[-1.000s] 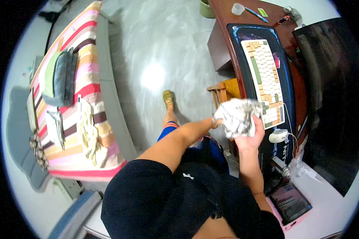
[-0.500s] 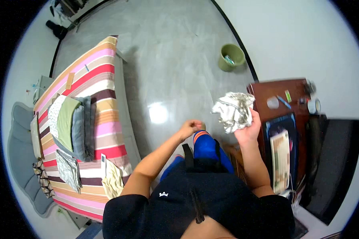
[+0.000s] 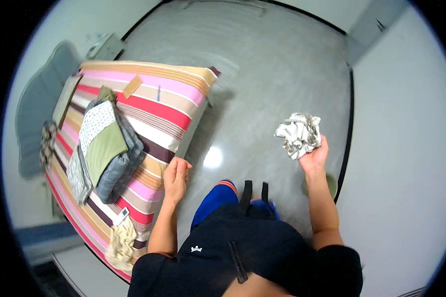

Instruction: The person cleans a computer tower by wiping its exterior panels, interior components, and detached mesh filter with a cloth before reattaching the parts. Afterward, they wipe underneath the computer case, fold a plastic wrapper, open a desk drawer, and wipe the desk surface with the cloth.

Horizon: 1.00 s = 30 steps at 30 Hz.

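Fingers of right hand (image 3: 314, 157) clutch crumpled cloth (image 3: 298, 134), arm (image 3: 322, 208) outstretched; left hand (image 3: 176, 175) loosely curled, closure unclear.

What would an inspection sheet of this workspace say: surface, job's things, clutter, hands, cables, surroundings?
Surface: striped bed
Job's things: crumpled bundle, white with dark patches, held in the air
Clutter: folded bedding, yellow cloth, small white device and brown card on the bed
Hands: right hand holds the bundle; left hand loosely curled near the bed's edge, nothing seen in it
Cables: nothing seen
Surroundings: grey floor, white wall, headboard, partly hidden green bin
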### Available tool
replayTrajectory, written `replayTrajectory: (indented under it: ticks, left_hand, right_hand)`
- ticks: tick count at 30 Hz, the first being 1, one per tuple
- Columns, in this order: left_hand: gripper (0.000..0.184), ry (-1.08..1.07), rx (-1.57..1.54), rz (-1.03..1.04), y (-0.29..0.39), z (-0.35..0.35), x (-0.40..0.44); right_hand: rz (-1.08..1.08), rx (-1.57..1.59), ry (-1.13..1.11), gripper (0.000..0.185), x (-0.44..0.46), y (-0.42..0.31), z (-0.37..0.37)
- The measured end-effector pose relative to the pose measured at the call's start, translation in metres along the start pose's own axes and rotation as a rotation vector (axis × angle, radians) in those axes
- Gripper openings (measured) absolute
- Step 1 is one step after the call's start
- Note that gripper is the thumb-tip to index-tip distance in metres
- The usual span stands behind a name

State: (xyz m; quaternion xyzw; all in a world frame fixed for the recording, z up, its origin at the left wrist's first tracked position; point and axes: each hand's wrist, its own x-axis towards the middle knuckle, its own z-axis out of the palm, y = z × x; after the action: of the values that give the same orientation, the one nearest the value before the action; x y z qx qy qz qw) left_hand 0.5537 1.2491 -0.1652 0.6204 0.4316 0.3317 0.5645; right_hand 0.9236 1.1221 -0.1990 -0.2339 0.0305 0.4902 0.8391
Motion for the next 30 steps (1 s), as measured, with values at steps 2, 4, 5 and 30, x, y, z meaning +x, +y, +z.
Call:
replayTrajectory:
  ticks: [2,4,5,30]
  left_hand:
    - [0.017,0.119,0.035,0.245,0.049,0.013,0.032]
    - [0.015,0.233,0.073,0.537,0.077,0.022,0.075]
    - [0.015,0.231,0.217,0.669,0.099,0.017,0.102]
    - [0.040,1.009,0.864,1.103,0.290,-0.016,0.808]
  right_hand:
    - [0.064,-0.030,-0.038,0.044,0.067,0.006,0.031]
    - [0.106,-0.017,0.017,0.046,0.128,0.012,0.056]
    - [0.118,-0.005,0.051,0.047,0.157,0.017,0.066]
    - [0.590,-0.310,-0.389,0.046,1.003,0.086,0.356]
